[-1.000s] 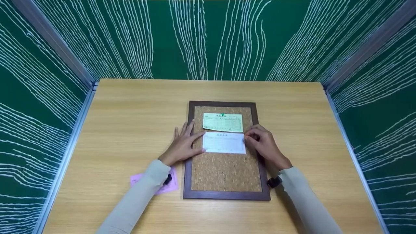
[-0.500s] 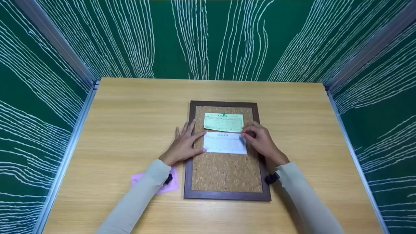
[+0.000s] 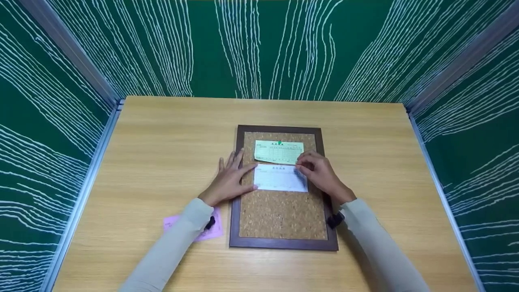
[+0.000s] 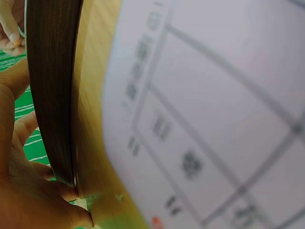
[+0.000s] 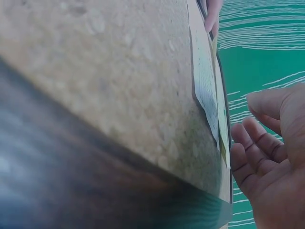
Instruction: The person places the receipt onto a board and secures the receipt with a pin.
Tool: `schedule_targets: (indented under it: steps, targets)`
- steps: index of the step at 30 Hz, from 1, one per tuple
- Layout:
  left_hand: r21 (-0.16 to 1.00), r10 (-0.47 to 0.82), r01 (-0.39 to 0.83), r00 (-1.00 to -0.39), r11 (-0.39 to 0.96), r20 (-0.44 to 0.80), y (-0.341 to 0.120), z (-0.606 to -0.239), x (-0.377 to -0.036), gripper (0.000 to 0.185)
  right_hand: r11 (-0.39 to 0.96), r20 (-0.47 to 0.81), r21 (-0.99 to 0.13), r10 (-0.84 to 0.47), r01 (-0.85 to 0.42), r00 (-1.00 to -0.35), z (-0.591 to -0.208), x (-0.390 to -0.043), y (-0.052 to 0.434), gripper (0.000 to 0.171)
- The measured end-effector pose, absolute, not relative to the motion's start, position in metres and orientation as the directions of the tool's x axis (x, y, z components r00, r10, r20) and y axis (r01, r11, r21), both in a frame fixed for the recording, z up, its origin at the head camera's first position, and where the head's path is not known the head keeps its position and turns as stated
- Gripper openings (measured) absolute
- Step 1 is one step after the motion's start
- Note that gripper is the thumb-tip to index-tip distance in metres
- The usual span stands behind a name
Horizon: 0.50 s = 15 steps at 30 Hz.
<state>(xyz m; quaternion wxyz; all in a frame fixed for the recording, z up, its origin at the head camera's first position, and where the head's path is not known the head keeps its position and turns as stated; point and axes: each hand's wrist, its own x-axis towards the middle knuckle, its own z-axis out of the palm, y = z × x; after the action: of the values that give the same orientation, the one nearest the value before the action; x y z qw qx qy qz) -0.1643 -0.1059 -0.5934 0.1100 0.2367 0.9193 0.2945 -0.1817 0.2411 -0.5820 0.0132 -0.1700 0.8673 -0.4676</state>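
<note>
A framed corkboard (image 3: 284, 219) lies on the table. A green printed slip (image 3: 275, 153) is fixed near its top by a green push pin (image 3: 279, 142). Just below lies a white printed slip (image 3: 275, 180). My left hand (image 3: 227, 181) is spread over the board's left frame, its thumb and index fingertips on the white slip's left edge. My right hand (image 3: 324, 174) is above the white slip's upper right part, thumb and fingertips pinched together. Between them the left wrist view shows a small orange push pin (image 4: 18, 43). In the right wrist view the other fingers are loosely curled.
A pink printed slip (image 3: 215, 233) lies on the table left of the board, partly under my left forearm; it fills much of the left wrist view, up close. Green panels (image 3: 357, 48) with white wavy lines enclose the wooden table (image 3: 174, 134) at the back and sides.
My right hand has moved left from the white slip's right edge along its top, still pinching the orange push pin. My left hand has stayed on the slip's left edge.
</note>
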Motion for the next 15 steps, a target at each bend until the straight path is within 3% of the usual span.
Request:
schedule_targets:
  steps: [15]
  targets:
    - [0.592, 0.494, 0.370, -0.868, 0.716, -0.055, -0.105, -0.595, -0.165, 0.077, 0.526, 0.131, -0.800, -0.317, -0.289, -0.939, -0.581, -0.184, 0.230, 0.004]
